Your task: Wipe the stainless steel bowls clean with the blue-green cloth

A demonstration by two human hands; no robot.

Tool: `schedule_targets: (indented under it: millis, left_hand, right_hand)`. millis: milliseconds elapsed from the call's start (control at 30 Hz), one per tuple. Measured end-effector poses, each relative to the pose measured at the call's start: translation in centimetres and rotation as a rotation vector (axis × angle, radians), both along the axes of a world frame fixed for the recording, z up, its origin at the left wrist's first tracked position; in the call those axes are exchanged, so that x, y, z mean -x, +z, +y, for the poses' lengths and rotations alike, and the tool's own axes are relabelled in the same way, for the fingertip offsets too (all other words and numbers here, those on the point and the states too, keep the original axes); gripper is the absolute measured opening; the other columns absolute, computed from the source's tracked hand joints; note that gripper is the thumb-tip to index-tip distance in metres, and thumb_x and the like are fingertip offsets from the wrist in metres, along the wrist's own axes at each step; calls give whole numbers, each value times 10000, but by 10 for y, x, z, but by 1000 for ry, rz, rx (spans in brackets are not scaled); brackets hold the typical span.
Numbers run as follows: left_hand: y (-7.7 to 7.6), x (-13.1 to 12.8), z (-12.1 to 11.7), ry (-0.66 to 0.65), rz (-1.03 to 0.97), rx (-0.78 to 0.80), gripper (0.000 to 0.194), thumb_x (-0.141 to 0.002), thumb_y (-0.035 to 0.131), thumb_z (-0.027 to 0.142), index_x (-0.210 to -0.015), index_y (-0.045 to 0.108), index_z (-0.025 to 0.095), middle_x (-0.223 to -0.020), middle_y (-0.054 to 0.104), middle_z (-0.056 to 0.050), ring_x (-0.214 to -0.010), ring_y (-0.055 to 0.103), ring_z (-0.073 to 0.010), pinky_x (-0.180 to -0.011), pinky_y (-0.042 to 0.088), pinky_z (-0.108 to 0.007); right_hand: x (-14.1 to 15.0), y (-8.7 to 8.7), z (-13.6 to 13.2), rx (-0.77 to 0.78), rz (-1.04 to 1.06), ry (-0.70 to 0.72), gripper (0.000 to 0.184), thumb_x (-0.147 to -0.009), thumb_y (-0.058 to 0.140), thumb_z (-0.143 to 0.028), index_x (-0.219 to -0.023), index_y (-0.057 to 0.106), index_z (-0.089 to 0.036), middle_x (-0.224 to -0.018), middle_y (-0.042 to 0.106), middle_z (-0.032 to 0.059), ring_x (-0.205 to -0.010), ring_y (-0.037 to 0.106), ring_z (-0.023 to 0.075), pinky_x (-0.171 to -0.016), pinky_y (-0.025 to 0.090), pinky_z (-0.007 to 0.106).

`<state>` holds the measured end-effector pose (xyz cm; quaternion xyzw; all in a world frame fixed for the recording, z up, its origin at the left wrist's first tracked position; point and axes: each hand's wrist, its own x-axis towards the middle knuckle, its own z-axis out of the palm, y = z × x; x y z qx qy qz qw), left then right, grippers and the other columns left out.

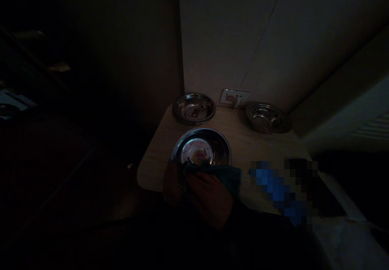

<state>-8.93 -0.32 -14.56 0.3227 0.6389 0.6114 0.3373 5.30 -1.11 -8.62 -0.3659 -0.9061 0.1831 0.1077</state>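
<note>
A round, shiny metal bowl (223,146) rests near the front edge of a light wooden table, with a patterned white disc showing at its bottom. At the bowl's near left rim is my left hand (172,185), its fingers closed around the edge. My right hand (209,195) presses a dark green cloth (232,177) against the near side of the same bowl, fingers bent over the fabric. Dim light hides the fingertips of both hands.
Behind stands another metal bowl (194,107) with a label inside, and at the back right several nested metal bowls (267,118). A wall socket (234,97) holds a plug. On the right lie a pixelated blue item (273,187) and a dark flat object (325,197) on the table (154,160).
</note>
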Motion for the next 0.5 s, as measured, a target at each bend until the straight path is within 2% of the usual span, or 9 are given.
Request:
schedule_targets:
  millis: [133,200,367,500]
  left_hand:
    - [0,-1,-3,15,10,20,283,-753,575,431,-931,667,231,-1038,666,-100,-1137,530,-304,-953,429,-403]
    - [0,-4,-4,26,3,26,264,-740,592,434,-888,669,230,-1014,675,-94,-1128,537,-301,-937,441,-396]
    - [0,-7,-4,29,-11,30,382,-806,462,510,-860,672,195,-886,695,-106,-1011,598,-296,-850,488,-407]
    - [-1,-6,-7,41,1,46,370,-777,504,506,-894,673,199,-954,690,-111,-1044,581,-306,-858,483,-414]
  right_hand:
    - [-26,14,13,24,-160,2,340,-857,479,-206,-1183,574,-191,-1163,650,69,-1077,508,255,-867,368,414]
    - [-34,16,16,19,-219,-3,317,-834,501,-205,-1135,598,-188,-1135,663,66,-1045,506,270,-838,358,425]
    - [-13,12,11,31,-133,32,386,-859,459,-189,-1240,520,-186,-1249,599,46,-1082,485,240,-820,365,398]
    - [-6,12,12,-2,-152,34,337,-860,470,-192,-1187,552,-201,-1170,642,42,-1026,508,230,-802,369,385]
